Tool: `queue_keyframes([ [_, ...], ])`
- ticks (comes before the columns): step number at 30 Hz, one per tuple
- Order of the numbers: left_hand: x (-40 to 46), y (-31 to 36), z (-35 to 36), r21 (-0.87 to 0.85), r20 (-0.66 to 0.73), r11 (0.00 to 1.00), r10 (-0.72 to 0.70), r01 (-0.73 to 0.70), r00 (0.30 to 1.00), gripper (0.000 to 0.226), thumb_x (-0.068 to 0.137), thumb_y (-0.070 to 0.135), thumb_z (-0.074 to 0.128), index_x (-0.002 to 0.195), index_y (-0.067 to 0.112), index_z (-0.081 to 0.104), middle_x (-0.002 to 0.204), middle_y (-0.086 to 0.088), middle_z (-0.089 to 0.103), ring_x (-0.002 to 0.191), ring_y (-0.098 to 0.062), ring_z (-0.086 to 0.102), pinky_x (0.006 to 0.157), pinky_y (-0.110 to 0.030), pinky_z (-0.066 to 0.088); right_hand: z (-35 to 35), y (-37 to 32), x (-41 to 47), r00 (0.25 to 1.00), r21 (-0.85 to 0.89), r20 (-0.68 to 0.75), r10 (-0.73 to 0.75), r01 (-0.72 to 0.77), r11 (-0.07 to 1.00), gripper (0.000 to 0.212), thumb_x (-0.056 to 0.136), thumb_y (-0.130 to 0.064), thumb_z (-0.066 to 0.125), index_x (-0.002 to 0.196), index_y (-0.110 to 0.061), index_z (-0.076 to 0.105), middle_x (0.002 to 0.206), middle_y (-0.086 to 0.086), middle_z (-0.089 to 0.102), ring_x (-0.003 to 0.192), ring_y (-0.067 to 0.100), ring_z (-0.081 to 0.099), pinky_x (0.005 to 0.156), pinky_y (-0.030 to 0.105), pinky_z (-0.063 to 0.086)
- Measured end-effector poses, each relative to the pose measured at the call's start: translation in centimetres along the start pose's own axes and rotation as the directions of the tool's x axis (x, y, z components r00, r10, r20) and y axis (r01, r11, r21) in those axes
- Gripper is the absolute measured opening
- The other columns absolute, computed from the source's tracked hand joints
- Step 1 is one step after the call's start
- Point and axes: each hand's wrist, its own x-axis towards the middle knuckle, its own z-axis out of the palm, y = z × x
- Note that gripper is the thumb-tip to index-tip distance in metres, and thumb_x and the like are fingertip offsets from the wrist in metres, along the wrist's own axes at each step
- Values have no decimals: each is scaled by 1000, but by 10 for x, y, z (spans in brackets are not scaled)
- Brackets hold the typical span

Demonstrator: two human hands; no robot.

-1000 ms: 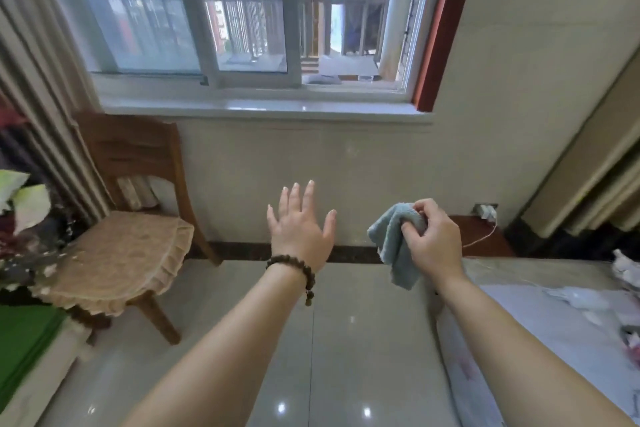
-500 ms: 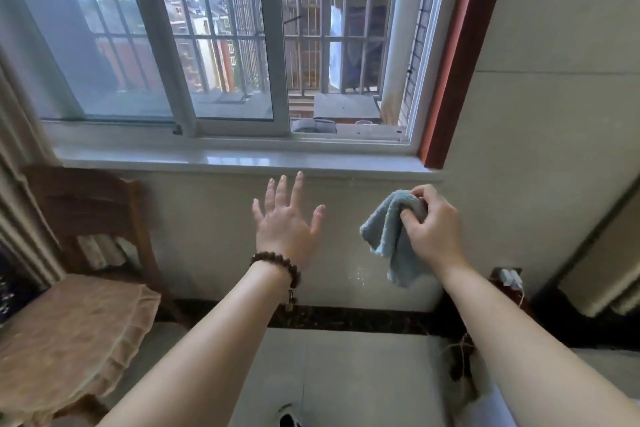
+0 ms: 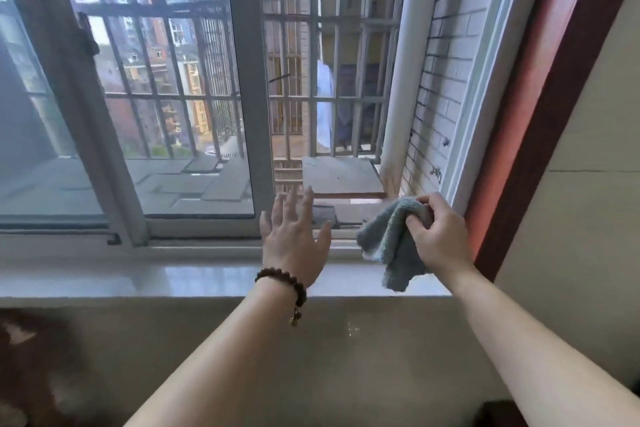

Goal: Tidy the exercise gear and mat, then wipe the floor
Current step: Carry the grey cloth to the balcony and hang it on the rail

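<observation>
My right hand (image 3: 438,234) grips a bunched grey-blue cloth (image 3: 391,241), which hangs over the right end of the window sill (image 3: 138,279). My left hand (image 3: 294,236), with a dark bead bracelet on the wrist, is raised in front of the open part of the window with fingers straight and spread, holding nothing. Neither the floor nor any exercise gear or mat is in view.
A sliding window with a grey frame (image 3: 247,87) fills the upper view, its right part open onto metal bars (image 3: 332,90). A red window surround (image 3: 540,107) runs up the right side. A dark blurred shape (image 3: 31,357) sits at the lower left.
The view has tilted up and moved closer to the window; floor and chair have dropped out of sight. Both hands have risen to sill height, the right still gripping the cloth.
</observation>
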Motion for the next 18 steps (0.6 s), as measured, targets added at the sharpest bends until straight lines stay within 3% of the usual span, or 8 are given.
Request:
queue_keyframes([
  [4, 67, 0, 12, -1, -6, 999, 43, -43, 999, 66, 97, 53, 31, 152, 31, 3, 162, 1, 1, 148, -19, -3, 119, -49, 2, 18, 0, 69, 999, 37, -39, -16, 18, 999, 12, 87, -6, 60, 92, -17, 59, 78, -7, 60, 72, 5, 55, 62, 2, 36],
  [8, 129, -1, 27, -5, -41, 996, 85, -85, 996, 66, 96, 54, 31, 152, 32, 5, 162, 1, 3, 148, -19, -2, 120, -48, -1, 34, 7, 132, 997, 52, -42, -62, 64, 997, 11, 88, -7, 60, 91, -17, 58, 78, -8, 59, 73, 2, 54, 61, 3, 37],
  [12, 195, 9, 41, 19, -105, 990, 142, -141, 984, 66, 96, 56, 30, 152, 31, 6, 161, 0, 7, 148, -21, 1, 119, -52, 8, 47, 20, 191, 990, 51, -62, -123, 126, 991, 9, 87, -8, 61, 91, -16, 59, 77, -5, 60, 72, 2, 54, 61, 9, 37],
  [18, 295, 47, 51, 8, -148, 979, 205, -206, 967, 72, 93, 60, 32, 152, 29, 5, 161, -2, 6, 148, -19, -2, 119, -53, 12, 46, 22, 289, 967, 49, -63, -246, 249, 967, 12, 88, -6, 61, 94, -16, 58, 77, -6, 60, 71, -1, 55, 61, 2, 38],
])
